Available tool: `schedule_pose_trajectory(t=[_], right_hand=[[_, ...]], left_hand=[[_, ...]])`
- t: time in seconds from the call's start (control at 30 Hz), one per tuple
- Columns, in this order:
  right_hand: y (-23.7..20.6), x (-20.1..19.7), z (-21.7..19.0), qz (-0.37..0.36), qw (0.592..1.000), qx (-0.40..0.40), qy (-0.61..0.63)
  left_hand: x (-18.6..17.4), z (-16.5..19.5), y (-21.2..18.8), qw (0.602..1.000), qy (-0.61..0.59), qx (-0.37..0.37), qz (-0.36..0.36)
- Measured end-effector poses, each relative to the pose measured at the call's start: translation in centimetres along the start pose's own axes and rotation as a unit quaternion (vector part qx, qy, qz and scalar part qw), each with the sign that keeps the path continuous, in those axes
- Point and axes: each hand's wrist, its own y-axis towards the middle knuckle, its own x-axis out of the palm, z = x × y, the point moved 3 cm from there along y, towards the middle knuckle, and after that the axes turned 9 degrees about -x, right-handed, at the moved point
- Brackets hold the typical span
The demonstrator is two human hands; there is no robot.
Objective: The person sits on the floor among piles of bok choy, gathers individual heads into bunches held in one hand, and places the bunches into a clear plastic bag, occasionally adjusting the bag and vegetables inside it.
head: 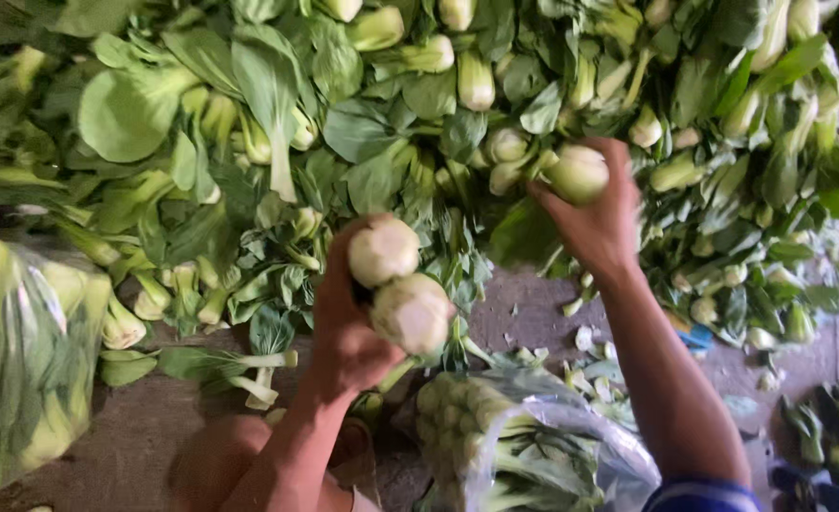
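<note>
Green cabbages, stems outward: left hand (344, 327) grips two (399, 284); right hand (595, 223) seemingly closes on one (577, 173) from the heap (249, 142).

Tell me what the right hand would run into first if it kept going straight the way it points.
The right hand, already gripping one bok choy head, points up into the heap of bok choy. It would likely meet the pale stalks just beyond its fingertips first, though depth is hard to judge.

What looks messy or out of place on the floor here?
Trimmed stem bits and leaf scraps lie scattered on the bare floor between the bok choy pile and the clear bag. Otherwise nothing stands out.
</note>
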Motion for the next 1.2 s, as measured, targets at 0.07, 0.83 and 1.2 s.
schedule_pose_trajectory(t=[0.07,0.83,1.2], right_hand=[[-1.3,-2.3,-2.0,0.039,0.998,0.003,0.046],[-9.2,8.0,1.1,0.016,0.964,0.168,0.206],[-11.7,2.6,-14.2,0.055,0.86,0.047,0.506]], left_hand=[[0.2,0.0,-0.2,1.0,-0.007,0.0,0.003],[-1.6,0.7,-2.4,0.996,0.059,-0.073,0.008],[1.7,-1.2,-3.7,0.998,-0.006,-0.032,-0.058]])
